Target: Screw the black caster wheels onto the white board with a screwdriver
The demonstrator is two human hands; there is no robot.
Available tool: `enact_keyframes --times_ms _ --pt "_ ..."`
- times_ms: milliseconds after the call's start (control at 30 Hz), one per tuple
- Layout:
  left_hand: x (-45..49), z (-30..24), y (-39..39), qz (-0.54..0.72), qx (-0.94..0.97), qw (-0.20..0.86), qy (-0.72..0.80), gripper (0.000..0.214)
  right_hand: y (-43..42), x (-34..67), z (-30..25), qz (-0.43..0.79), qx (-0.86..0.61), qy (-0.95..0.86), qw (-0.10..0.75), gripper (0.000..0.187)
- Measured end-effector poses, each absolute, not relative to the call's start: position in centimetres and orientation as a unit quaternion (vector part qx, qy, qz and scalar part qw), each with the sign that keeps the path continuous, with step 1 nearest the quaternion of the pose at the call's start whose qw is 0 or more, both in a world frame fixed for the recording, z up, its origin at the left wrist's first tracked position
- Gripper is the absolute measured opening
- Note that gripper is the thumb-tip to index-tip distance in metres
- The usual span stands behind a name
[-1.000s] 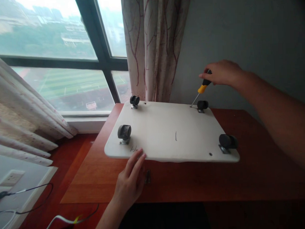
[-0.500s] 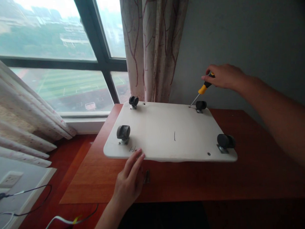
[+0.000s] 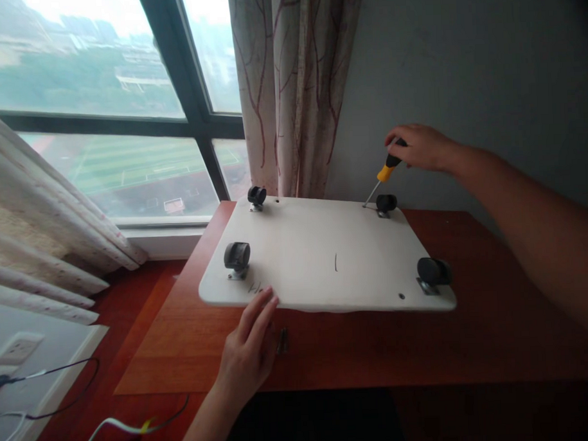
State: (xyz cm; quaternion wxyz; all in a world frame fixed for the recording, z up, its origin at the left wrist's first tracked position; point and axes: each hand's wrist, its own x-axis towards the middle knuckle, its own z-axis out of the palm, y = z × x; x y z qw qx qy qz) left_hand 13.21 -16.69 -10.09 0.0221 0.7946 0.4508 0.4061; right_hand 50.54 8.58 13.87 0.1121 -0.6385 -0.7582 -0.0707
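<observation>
A white board point(image 3: 305, 252) with rounded corners lies on the brown table, with a black caster at each corner. My right hand point(image 3: 419, 145) grips a yellow-and-black screwdriver point(image 3: 385, 170), tilted, its tip at a hole near the board's far edge. Beside that tip stands the far right caster point(image 3: 386, 203). My left hand point(image 3: 250, 341) rests its outstretched fingertips on the board's near edge, close to some handwriting. The near left caster point(image 3: 237, 256) is just beyond those fingers. A few small screws point(image 3: 282, 341) lie on the table next to my left hand, partly hidden by it.
The brown table point(image 3: 376, 353) reaches to the grey wall point(image 3: 463, 79). A curtain point(image 3: 294, 92) hangs behind the board, beside a window point(image 3: 128, 155). Cables point(image 3: 108, 423) and a wall socket point(image 3: 19, 349) are at the lower left.
My right hand and the screwdriver's handle have shifted slightly left, with the fingers turned on the handle. The tip stays at the same hole. My left hand keeps its place.
</observation>
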Motion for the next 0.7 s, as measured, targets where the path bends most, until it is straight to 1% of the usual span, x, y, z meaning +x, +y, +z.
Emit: enact_keyframes --times_ms 67,100,133,200,267,333,400,500,567,600,700 --pt "13.18 -10.15 -16.7 0.406 0.795 0.024 0.449 0.068 8.73 50.42 13.94 0.004 -0.628 -0.768 0.13 0.035" --pt "13.17 -10.17 -16.7 0.406 0.795 0.025 0.45 0.068 8.77 50.36 13.99 0.017 -0.628 -0.766 0.133 0.037" --pt "13.17 -10.17 -16.71 0.405 0.795 0.026 0.45 0.068 8.77 50.27 14.04 0.009 -0.632 -0.764 0.13 0.038" --pt "13.18 -10.13 -16.72 0.405 0.795 0.025 0.451 0.068 8.71 50.05 14.11 -0.053 -0.647 -0.751 0.116 0.042" --pt "13.21 -10.05 -16.73 0.407 0.795 0.024 0.449 0.068 8.65 49.8 14.12 -0.119 -0.668 -0.727 0.099 0.058" --pt "13.23 -9.98 -16.72 0.408 0.796 0.024 0.447 0.067 8.66 49.62 14.1 -0.143 -0.686 -0.707 0.091 0.07" --pt "13.23 -9.94 -16.72 0.41 0.795 0.025 0.446 0.066 8.79 49.59 14.09 -0.105 -0.688 -0.711 0.103 0.072" --pt "13.22 -9.95 -16.73 0.411 0.795 0.03 0.446 0.066 9.1 49.87 14.16 0.042 -0.649 -0.745 0.145 0.067" --pt "13.21 -9.94 -16.74 0.41 0.795 0.031 0.446 0.066 9.23 50.13 14.23 0.086 -0.636 -0.748 0.167 0.07" --pt "13.22 -9.91 -16.74 0.409 0.796 0.031 0.445 0.066 9.24 50.22 14.25 0.07 -0.642 -0.745 0.169 0.074" --pt "13.26 -9.8 -16.74 0.41 0.798 0.03 0.441 0.066 9.0 50.11 14.21 -0.048 -0.673 -0.724 0.142 0.084"
